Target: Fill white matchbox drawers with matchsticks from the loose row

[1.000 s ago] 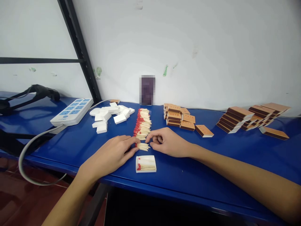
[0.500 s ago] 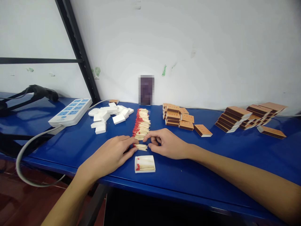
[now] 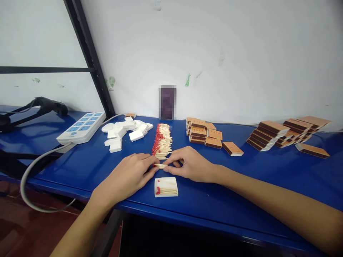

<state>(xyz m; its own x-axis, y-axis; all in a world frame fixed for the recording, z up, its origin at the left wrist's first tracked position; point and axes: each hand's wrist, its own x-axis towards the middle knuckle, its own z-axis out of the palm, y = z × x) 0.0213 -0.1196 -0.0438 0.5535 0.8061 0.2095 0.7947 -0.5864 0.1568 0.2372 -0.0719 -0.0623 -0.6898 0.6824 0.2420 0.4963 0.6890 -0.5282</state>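
We note the match bundle [image 3: 161,166] lying crosswise just beyond the white tray [image 3: 166,195], red heads [image 3: 154,165] leftward, its ends pinched by left hand [image 3: 131,170] and right hand [image 3: 190,165] alike.

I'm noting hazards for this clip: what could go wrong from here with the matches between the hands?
1. The left hand and right hand pinch the small bunch near its ends, so it could scatter if either grip loosens.
2. The pile lies loose just beyond both hands; a brush might disarrange it.
3. The tray sits open on the near side of the hands; a bump could spill it.
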